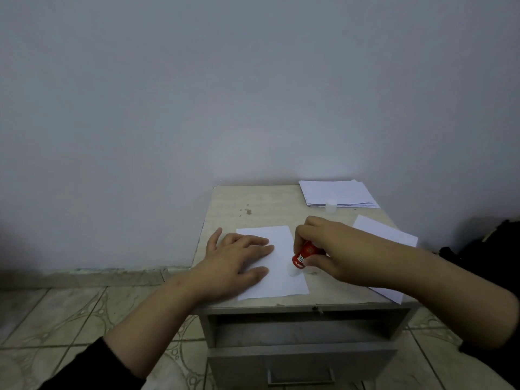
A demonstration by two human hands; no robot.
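Observation:
A white sheet of paper (pixel 284 280) lies on the small table (pixel 253 204) near its front edge. My left hand (pixel 239 260) rests flat on the sheet's left part, fingers straight. My right hand (pixel 332 249) grips a red glue stick (pixel 304 254), tilted down to the left. The stick's white tip (pixel 292 271) touches the paper near its right edge. A white cap (pixel 331 206) stands at the back of the table, apart from the stick.
A stack of white sheets (pixel 337 192) lies at the table's back right corner. Another white sheet (pixel 385 235) lies at the right edge, partly under my right forearm. Below the tabletop are an open slot and a drawer (pixel 301 367). A dark object (pixel 489 249) sits at far right.

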